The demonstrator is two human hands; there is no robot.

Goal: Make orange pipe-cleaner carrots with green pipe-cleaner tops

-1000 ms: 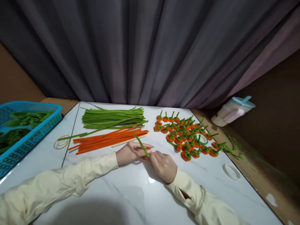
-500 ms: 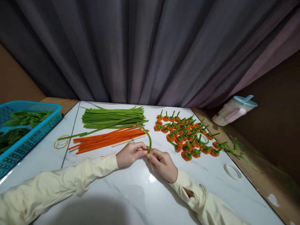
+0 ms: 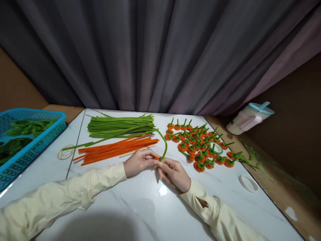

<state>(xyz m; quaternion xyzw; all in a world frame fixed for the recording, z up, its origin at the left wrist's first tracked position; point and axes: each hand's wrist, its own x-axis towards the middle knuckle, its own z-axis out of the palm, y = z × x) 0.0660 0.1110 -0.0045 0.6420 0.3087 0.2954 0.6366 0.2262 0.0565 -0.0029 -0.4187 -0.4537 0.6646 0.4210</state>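
My left hand [image 3: 140, 163] pinches a small orange pipe-cleaner piece [image 3: 156, 158], mostly hidden by the fingers. Against it, my right hand [image 3: 175, 174] pinches the lower end of a green pipe cleaner [image 3: 165, 144], which arcs up and leftward. The fingertips of both hands meet over the white tabletop. Just beyond them lie a bundle of orange pipe cleaners [image 3: 112, 150] and a thicker bundle of green pipe cleaners [image 3: 120, 126]. Many finished orange pumpkins with green stems [image 3: 200, 166] are grouped to the right.
A blue basket [image 3: 56, 129] with green pipe-cleaner pieces stands at the left, near thin yellow rings [image 3: 66, 152]. A wooden stick [image 3: 136, 151] lies by the orange bundle. Tape rolls [image 3: 254, 184] and a lidded cup [image 3: 247, 119] are at the right; a grey curtain [image 3: 147, 57] hangs behind.
The green pipe cleaner's free end has swung up and right into a wider arc. My right fingers have shifted slightly around its lower end, and more of the orange piece shows.
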